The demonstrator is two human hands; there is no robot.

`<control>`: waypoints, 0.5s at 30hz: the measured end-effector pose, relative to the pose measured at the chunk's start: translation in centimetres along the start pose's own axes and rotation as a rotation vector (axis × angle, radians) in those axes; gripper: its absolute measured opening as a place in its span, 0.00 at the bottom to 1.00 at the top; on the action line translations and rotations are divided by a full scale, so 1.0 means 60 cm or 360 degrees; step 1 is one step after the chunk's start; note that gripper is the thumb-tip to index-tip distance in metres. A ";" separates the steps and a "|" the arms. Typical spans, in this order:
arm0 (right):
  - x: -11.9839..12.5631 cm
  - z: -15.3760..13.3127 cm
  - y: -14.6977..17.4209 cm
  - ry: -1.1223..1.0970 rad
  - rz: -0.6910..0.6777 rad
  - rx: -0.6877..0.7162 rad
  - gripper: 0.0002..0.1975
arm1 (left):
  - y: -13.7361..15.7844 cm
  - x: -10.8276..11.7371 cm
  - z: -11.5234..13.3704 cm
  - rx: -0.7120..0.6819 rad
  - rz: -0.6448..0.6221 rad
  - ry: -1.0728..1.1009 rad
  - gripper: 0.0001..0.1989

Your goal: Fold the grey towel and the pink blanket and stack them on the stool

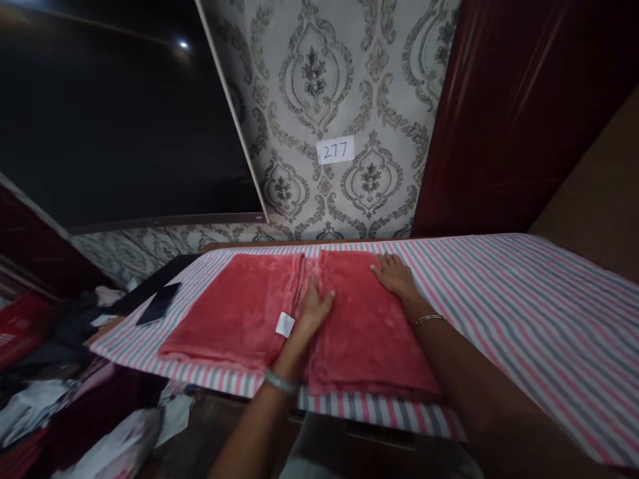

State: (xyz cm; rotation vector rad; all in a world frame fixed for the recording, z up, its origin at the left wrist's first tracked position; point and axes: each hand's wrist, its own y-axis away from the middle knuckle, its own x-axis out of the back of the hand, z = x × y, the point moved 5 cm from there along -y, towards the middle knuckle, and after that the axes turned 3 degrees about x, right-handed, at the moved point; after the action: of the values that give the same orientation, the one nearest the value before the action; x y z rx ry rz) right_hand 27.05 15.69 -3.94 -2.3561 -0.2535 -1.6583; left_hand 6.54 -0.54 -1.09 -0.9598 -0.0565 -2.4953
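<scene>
A red plush blanket [364,332] lies on the striped cloth, folded into two thick panels with a narrow gap between them. A white label [285,324] sticks out at the inner edge of the left panel. My left hand [315,305] rests in the gap, fingers extended and thumb apart, touching the inner edge of the right panel. Flat on the far right corner of that panel lies my right hand [395,274], its fingers spread. Neither hand grips the fabric visibly.
The pink, grey and white striped cloth [519,299] covers the table. A phone [158,305] lies at its left end. Behind stand a large dark television [124,120] and a patterned wall with a paper marked 277 [335,150]. Clothes and bags [114,446] are piled lower left.
</scene>
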 end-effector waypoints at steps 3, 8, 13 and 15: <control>0.012 -0.005 0.004 -0.0017 -0.0030 -0.0008 0.32 | 0.091 0.003 -0.016 -0.0239 0.0039 -0.0077 0.40; 0.050 -0.016 0.028 -0.0065 -0.0022 -0.0059 0.30 | 0.148 0.027 -0.014 -0.0104 0.0000 -0.0335 0.25; 0.048 -0.025 0.088 0.0047 -0.0004 0.0077 0.30 | 0.157 0.045 0.000 0.0092 -0.0080 -0.0539 0.17; 0.037 -0.027 0.113 0.0139 -0.0009 0.0112 0.30 | 0.161 0.045 0.004 0.0102 -0.0107 -0.0595 0.17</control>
State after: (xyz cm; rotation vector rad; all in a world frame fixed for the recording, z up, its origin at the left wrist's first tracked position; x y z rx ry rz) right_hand 28.24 8.73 -2.02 -2.2281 -0.2969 -1.7205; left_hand 9.12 -10.18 -0.37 -1.4033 -0.2895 -2.3233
